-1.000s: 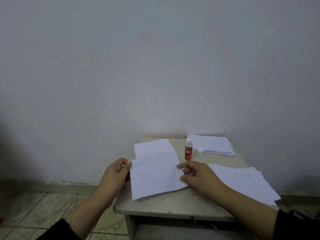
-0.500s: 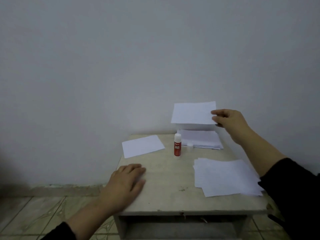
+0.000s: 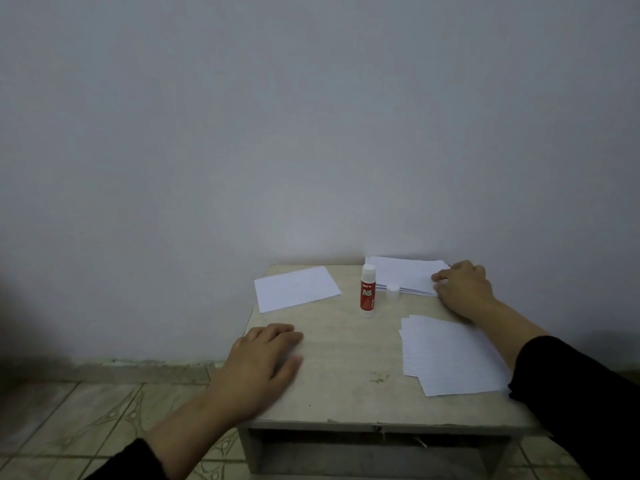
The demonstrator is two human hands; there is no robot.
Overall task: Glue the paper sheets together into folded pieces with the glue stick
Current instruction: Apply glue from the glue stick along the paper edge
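A: Lower left of centre: left hand (image 3: 265,362), flat, fingers spread and relaxed, resting on the bare table (image 3: 346,372), holding nothing.

B: Further up, left of centre?

A: Single sheet (image 3: 296,288), flat near the table's far left edge. Just right of it, glue stick (image 3: 367,292), upright, red label, apparently uncapped, since its cap (image 3: 392,291) sits loose beside it against the far stack (image 3: 403,273).

B: And right of centre?

A: Right hand (image 3: 462,289), palm down on the far stack's right end, fingers loosely bent over the top sheets; hard to tell whether pressing or pinching. Below it, near stack (image 3: 450,355) of loose sheets, fanned a little, partly under the dark sleeve (image 3: 571,393).

B: Step in hand?

A: Probably setting a finished folded piece onto the far stack. Next, likely: lifting a fresh sheet from the near stack, laying it in the bare middle, then reaching for the glue stick without knocking over so narrow an upright.

B: Different from half a second ago?

A: Then, right hand raised above the far stack, pinching a folded piece in the air; now down on the pile, piece no longer aloft. Left hand unmoved.
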